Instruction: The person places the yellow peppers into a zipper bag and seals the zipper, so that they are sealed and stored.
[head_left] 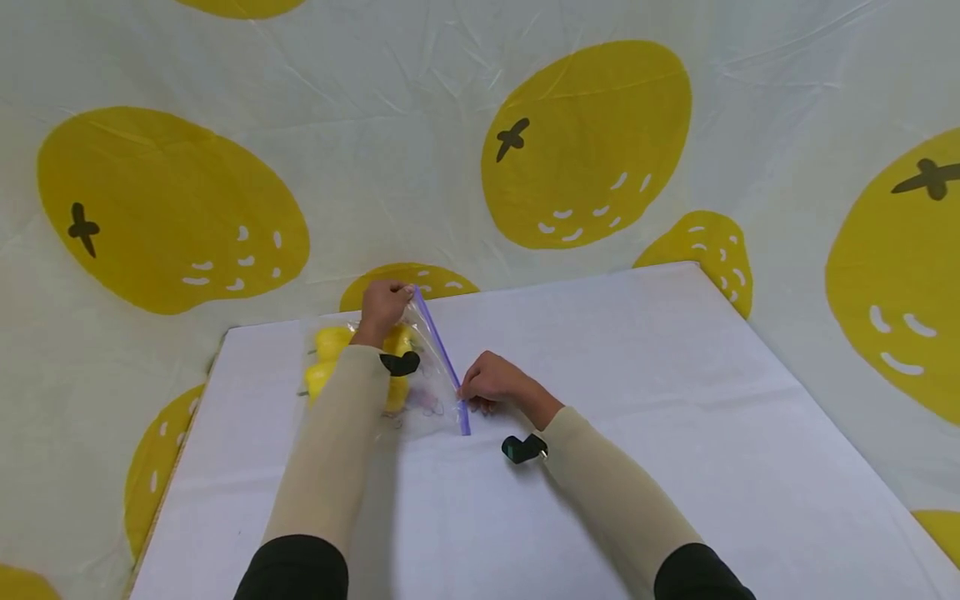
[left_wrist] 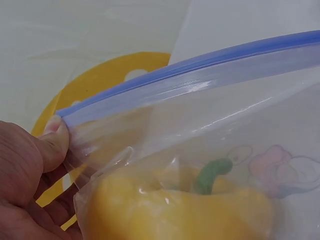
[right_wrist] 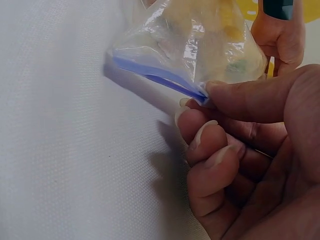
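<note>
A clear zip bag with a blue-purple zip strip lies on the table, holding several yellow bell peppers. One pepper shows its green stem through the plastic in the left wrist view. My left hand pinches the far end of the strip between thumb and finger. Farther down the same strip, my right hand pinches it between thumb and index finger, with the other fingers curled. In the right wrist view, the zip edge shows two blue bands with a narrow gap between them.
A white cloth covers the table, whose far edge meets a pale backdrop printed with large yellow fruit shapes. A pink and green print is on the bag. Dark wrist cameras sit at both cuffs.
</note>
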